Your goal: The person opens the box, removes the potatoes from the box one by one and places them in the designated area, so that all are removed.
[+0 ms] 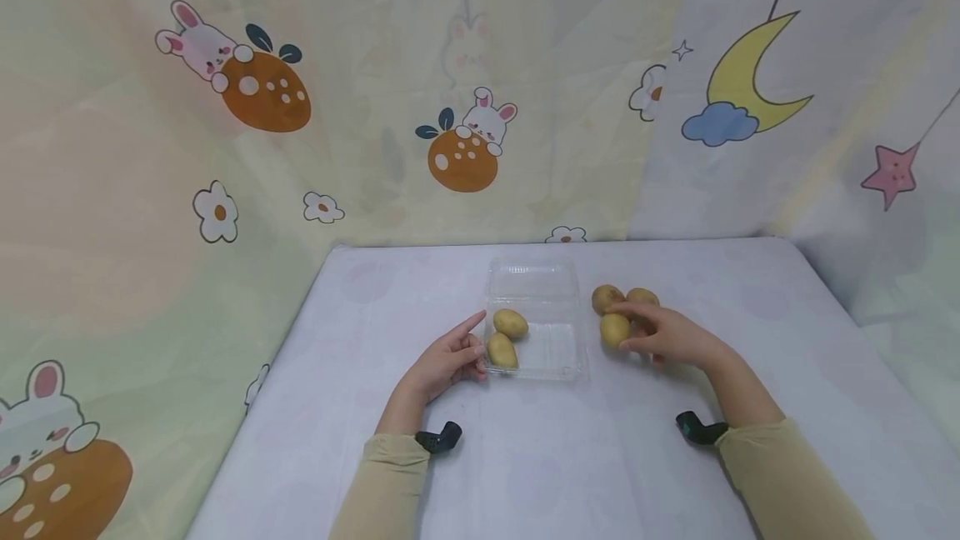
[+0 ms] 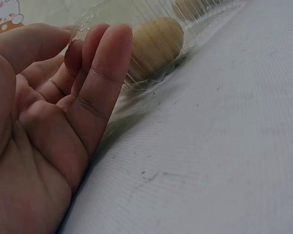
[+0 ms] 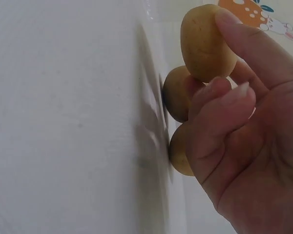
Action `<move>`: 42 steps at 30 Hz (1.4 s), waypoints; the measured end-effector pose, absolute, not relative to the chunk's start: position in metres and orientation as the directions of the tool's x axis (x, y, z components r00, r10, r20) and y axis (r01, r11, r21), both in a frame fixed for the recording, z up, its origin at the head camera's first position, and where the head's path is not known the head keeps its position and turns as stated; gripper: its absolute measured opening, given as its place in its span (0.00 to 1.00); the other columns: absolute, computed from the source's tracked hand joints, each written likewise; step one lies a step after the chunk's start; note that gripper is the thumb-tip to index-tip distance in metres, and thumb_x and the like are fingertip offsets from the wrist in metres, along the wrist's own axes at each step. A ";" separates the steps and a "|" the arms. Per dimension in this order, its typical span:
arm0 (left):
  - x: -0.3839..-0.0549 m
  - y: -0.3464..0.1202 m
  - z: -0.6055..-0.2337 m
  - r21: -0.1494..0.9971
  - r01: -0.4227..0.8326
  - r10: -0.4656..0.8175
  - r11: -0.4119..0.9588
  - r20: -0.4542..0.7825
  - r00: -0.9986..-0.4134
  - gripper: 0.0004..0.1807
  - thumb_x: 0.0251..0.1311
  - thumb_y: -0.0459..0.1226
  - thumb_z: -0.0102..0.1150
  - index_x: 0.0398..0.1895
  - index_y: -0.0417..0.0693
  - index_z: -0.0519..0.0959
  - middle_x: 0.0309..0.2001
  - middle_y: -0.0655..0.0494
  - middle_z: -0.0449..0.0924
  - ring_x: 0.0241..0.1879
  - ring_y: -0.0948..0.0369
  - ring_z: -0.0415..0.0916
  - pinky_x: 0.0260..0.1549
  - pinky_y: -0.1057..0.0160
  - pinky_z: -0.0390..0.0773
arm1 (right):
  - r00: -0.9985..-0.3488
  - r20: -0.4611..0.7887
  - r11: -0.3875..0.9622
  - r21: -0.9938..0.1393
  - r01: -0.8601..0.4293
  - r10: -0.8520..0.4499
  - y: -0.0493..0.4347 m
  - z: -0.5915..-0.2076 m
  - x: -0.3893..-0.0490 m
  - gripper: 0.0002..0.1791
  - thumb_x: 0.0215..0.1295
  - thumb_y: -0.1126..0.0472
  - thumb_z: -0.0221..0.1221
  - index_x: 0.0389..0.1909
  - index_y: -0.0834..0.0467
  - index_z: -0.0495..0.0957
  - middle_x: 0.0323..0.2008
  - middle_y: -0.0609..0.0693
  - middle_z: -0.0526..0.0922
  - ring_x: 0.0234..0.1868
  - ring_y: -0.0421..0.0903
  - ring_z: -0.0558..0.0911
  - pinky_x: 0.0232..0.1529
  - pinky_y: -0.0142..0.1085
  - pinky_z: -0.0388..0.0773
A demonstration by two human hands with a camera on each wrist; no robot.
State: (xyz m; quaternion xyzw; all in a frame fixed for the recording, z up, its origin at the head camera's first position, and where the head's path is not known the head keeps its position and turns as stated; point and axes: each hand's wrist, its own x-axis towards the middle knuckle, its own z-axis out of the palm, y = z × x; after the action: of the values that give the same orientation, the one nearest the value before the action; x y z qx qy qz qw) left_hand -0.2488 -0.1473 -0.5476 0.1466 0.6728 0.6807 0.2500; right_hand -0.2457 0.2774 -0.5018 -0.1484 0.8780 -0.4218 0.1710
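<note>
A clear plastic clamshell container [image 1: 551, 348] lies with its lid folded back. Inside it, along the left side, are two potatoes [image 1: 510, 323]; one shows through the ribbed wall in the left wrist view. My left hand [image 1: 448, 361] holds the container's left edge, thumb and curled fingers at the rim, index finger extended along it. To the right of the container, my right hand [image 1: 671, 336] pinches a potato [image 3: 205, 44] between thumb and fingers, raised off the cloth in the right wrist view. Two more potatoes [image 1: 607, 299] rest on the table just behind it.
A white cloth covers the table [image 1: 555, 465]. Behind it hangs a curtain [image 1: 360, 107] printed with rabbits, flowers and a moon. Each wrist bears a small dark camera mount [image 1: 441, 438].
</note>
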 end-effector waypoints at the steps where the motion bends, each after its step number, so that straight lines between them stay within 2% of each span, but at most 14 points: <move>1: -0.249 -0.147 -0.547 0.989 -0.145 0.535 0.032 -0.140 -0.833 0.37 0.70 0.38 0.56 0.78 0.63 0.53 0.34 0.56 0.75 0.33 0.60 0.82 0.41 0.56 0.86 | -0.899 -0.178 0.606 -0.787 -0.115 -0.401 0.277 -0.502 -0.245 0.36 0.57 0.45 0.69 0.67 0.40 0.69 0.36 0.54 0.75 0.18 0.45 0.73 0.19 0.39 0.77; 3: -0.249 -0.147 -0.547 0.988 -0.149 0.530 0.034 -0.144 -0.836 0.37 0.70 0.38 0.55 0.78 0.64 0.53 0.34 0.56 0.75 0.33 0.60 0.82 0.41 0.57 0.86 | -0.900 -0.184 0.616 -0.780 -0.111 -0.395 0.276 -0.501 -0.244 0.36 0.56 0.44 0.69 0.67 0.38 0.69 0.34 0.55 0.75 0.16 0.45 0.71 0.18 0.38 0.75; 7: -0.248 -0.147 -0.546 0.988 -0.151 0.529 0.035 -0.146 -0.836 0.37 0.70 0.37 0.55 0.78 0.64 0.53 0.34 0.56 0.75 0.33 0.59 0.82 0.41 0.56 0.86 | -0.903 -0.180 0.620 -0.776 -0.113 -0.390 0.275 -0.501 -0.243 0.35 0.56 0.44 0.69 0.66 0.38 0.70 0.47 0.55 0.77 0.16 0.43 0.69 0.18 0.37 0.74; 10: -0.249 -0.147 -0.547 0.987 -0.153 0.527 0.038 -0.150 -0.836 0.37 0.70 0.38 0.55 0.78 0.64 0.53 0.34 0.56 0.75 0.33 0.59 0.81 0.42 0.56 0.86 | -0.905 -0.185 0.632 -0.767 -0.110 -0.383 0.275 -0.502 -0.241 0.35 0.56 0.43 0.69 0.66 0.38 0.70 0.54 0.53 0.75 0.15 0.43 0.69 0.18 0.37 0.73; 13: -0.248 -0.147 -0.546 0.986 -0.163 0.520 0.044 -0.162 -0.839 0.37 0.70 0.38 0.56 0.78 0.65 0.54 0.35 0.55 0.75 0.33 0.59 0.81 0.42 0.55 0.86 | -0.907 -0.192 0.655 -0.747 -0.112 -0.374 0.276 -0.503 -0.239 0.35 0.55 0.43 0.70 0.65 0.39 0.70 0.46 0.54 0.77 0.15 0.44 0.69 0.18 0.37 0.73; 16: -0.248 -0.147 -0.545 0.985 -0.168 0.516 0.046 -0.168 -0.840 0.37 0.70 0.37 0.56 0.78 0.66 0.54 0.35 0.55 0.74 0.34 0.58 0.81 0.42 0.55 0.86 | -0.915 -0.174 0.686 -0.715 -0.136 -0.363 0.275 -0.505 -0.238 0.36 0.54 0.42 0.71 0.65 0.41 0.71 0.41 0.53 0.78 0.23 0.45 0.72 0.25 0.36 0.74; 20: -0.248 -0.147 -0.544 0.984 -0.172 0.515 0.050 -0.173 -0.840 0.36 0.70 0.37 0.55 0.78 0.66 0.55 0.35 0.55 0.74 0.34 0.58 0.81 0.43 0.54 0.86 | -0.924 -0.122 0.731 -0.653 -0.200 -0.363 0.274 -0.507 -0.238 0.36 0.53 0.41 0.71 0.64 0.43 0.73 0.47 0.52 0.79 0.40 0.48 0.75 0.40 0.39 0.73; 23: -0.248 -0.147 -0.544 0.984 -0.171 0.516 0.048 -0.171 -0.839 0.36 0.70 0.38 0.56 0.78 0.66 0.54 0.35 0.55 0.74 0.34 0.58 0.81 0.43 0.54 0.86 | -0.925 -0.098 0.751 -0.618 -0.232 -0.367 0.273 -0.509 -0.237 0.36 0.53 0.42 0.71 0.64 0.45 0.74 0.50 0.51 0.80 0.44 0.49 0.75 0.44 0.40 0.73; 34: -0.248 -0.146 -0.543 0.984 -0.172 0.522 0.043 -0.169 -0.836 0.38 0.69 0.39 0.57 0.78 0.65 0.54 0.35 0.55 0.74 0.34 0.59 0.81 0.43 0.55 0.86 | -0.924 -0.082 0.784 -0.559 -0.268 -0.374 0.269 -0.505 -0.234 0.36 0.55 0.44 0.70 0.64 0.52 0.73 0.53 0.53 0.80 0.44 0.47 0.74 0.42 0.38 0.73; 42: -0.248 -0.146 -0.544 0.984 -0.174 0.518 0.048 -0.174 -0.838 0.38 0.68 0.40 0.58 0.77 0.66 0.55 0.35 0.55 0.74 0.34 0.58 0.81 0.43 0.54 0.86 | -0.931 -0.047 0.790 -0.546 -0.280 -0.363 0.270 -0.506 -0.234 0.36 0.54 0.46 0.72 0.64 0.51 0.74 0.51 0.53 0.81 0.45 0.47 0.76 0.43 0.41 0.75</move>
State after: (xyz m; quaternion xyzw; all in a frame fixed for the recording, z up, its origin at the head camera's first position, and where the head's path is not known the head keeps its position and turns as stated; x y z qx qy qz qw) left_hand -0.2479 -0.1463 -0.5437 0.1268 0.6774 0.6783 0.2551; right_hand -0.2342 0.2696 -0.5057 -0.1704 0.9430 -0.2758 0.0747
